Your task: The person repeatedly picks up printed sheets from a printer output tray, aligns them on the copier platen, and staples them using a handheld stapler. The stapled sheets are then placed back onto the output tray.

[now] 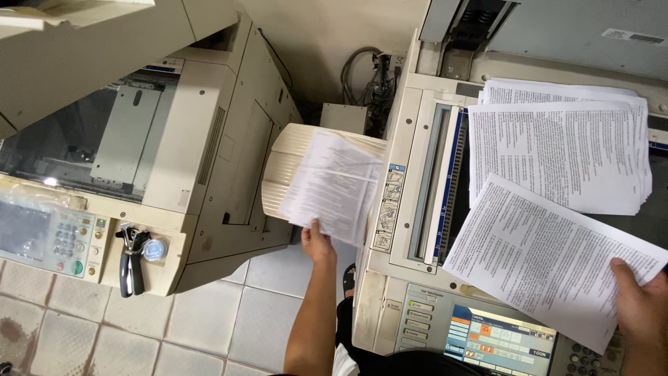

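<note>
My left hand [316, 241] grips the near edge of a thin sheaf of printed sheets [334, 184] that lies on the ribbed output tray [282, 163] of the left copier [195, 139]. My right hand [643, 313] holds a printed sheet [550, 254] by its near right corner, tilted above the glass of the right copier [417, 209]. Behind that sheet a stack of printed pages [560, 150] rests on the right copier's top.
The left copier's keypad panel [49, 237] sits at lower left, with black-handled pliers [131, 261] and a small round object beside it. The right copier's touch screen [501, 341] lies below the held sheet. Cables [365, 76] hang between the machines above the tiled floor [209, 327].
</note>
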